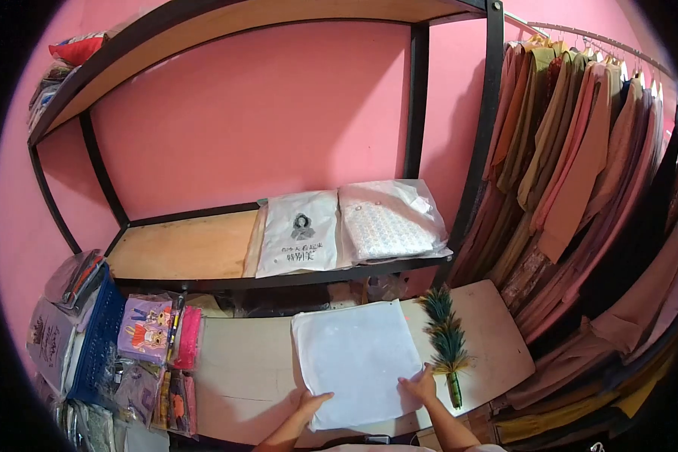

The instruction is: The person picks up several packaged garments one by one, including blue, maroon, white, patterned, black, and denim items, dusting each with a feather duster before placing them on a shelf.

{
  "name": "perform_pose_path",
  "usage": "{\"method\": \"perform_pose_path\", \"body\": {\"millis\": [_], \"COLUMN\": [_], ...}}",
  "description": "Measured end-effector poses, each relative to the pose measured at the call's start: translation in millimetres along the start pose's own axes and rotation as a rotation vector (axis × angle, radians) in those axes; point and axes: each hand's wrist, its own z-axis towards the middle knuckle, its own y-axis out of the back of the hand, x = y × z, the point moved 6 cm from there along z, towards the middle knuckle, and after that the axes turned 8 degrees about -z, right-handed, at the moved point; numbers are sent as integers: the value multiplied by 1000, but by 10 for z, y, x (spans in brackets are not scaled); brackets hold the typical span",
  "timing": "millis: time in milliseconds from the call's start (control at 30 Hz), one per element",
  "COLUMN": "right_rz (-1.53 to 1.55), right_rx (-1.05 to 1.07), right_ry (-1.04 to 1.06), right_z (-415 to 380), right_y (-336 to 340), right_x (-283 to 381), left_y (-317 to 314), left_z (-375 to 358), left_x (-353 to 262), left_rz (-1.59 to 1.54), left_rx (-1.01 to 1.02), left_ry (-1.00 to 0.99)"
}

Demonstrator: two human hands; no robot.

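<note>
- Left hand [309, 405] grips the white square [360, 358] at 8 o'clock, thumb on top.
- Right hand [422, 386] pinches it at 4 o'clock, fingers partly hidden.
- It's over the tabletop [248, 361], green plume [442, 337] near its 3 o'clock.

Garments [572, 151]: hanging close together on a rail [606, 39], at right.
Feathery bundle [440, 324]: dark green, left of the garments.
Basket [100, 335]: blue, at left, beside a purple printed packet [147, 329].
Shelf [418, 98]: black-framed, standing before a pink wall [264, 113].
</note>
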Motion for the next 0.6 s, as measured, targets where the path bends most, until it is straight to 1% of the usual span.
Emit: {"method": "perform_pose_path", "body": {"millis": [33, 67, 133, 167, 200, 267, 300, 333, 400, 433, 467, 533, 567, 600], "right_rz": [117, 115, 749, 770, 765, 838, 868, 864, 940, 946, 947, 1022, 946, 947], "right_rx": [202, 205, 704, 702, 708, 668, 709, 725, 823, 828, 843, 851, 815, 824], "right_ry": [-162, -171, -36, -91, -87, 134, 139, 145, 186, 265, 263, 428, 510, 506], "right_z": [9, 42, 69, 33, -23, -126, -213, -264, -396, -483, -562, -730, -782, -851], "right_y": [-4, -5, -277, -134, 8, 371, 536, 652, 821, 938, 992, 1109, 1112, 1128], "right_x": [31, 12, 197, 316, 444, 837, 1032, 1175, 1486, 1681, 1833, 2185, 2320, 2469], "left_y": [-50, -29, 37, 90, 125, 196, 239, 309, 429, 544, 650, 871, 975, 1073], "left_z": [-103, -138, -177, -245, -335, -496, -544, -654, -939, -1011, -1115, -1386, -1507, -1565], "left_x": [-182, -301, -539, -685, -855, -1170, -1264, -1370, -1701, -1788, -1879, -2228, -2412, -2510], "left_rz": [-17, -13, -55, -49, -54, -28, -91, -98, -135, -91, -91, -14, -10, -9], "left_rx": [48, 51, 110, 81, 76, 114, 178, 162, 199, 198, 185, 92, 36, 29], "left_ry": [103, 112, 106, 172, 171, 112, 49, 49, -83, -153, -147, -287, -362, -355]}}
